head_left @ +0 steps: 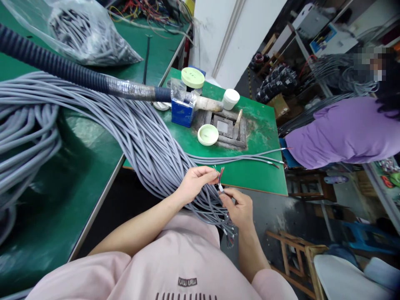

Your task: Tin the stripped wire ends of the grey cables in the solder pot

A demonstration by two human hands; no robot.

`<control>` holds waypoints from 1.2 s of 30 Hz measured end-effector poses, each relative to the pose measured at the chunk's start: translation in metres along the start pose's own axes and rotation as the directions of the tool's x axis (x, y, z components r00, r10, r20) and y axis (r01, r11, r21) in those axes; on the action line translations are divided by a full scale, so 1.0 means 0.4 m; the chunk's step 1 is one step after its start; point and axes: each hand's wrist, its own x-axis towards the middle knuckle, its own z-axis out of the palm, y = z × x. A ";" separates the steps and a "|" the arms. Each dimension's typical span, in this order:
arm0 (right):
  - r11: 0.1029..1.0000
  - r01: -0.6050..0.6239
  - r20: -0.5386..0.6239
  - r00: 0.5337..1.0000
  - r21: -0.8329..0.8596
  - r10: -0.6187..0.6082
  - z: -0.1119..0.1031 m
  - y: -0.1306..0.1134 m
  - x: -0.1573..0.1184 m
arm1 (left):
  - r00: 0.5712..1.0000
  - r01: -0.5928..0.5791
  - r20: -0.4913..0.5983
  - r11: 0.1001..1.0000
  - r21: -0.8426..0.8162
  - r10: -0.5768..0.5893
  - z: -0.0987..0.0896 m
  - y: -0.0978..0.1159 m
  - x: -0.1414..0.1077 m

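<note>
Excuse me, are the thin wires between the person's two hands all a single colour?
No, the thin wires between the left hand and the right hand show both red and green insulation.

We are holding up a long bundle of grey cables (146, 141), its stripped ends showing thin red and green wires (220, 176) that are sticking upward.

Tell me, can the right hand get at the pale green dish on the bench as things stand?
Probably yes: only thin grey cables lie flat between the right hand and the dish; the thick bundle passes to its left.
</note>
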 end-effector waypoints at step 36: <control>0.978 -0.129 0.034 0.992 0.163 0.125 0.013 0.001 0.000 | 0.856 -0.516 0.236 0.728 0.451 0.461 -0.044 -0.022 0.017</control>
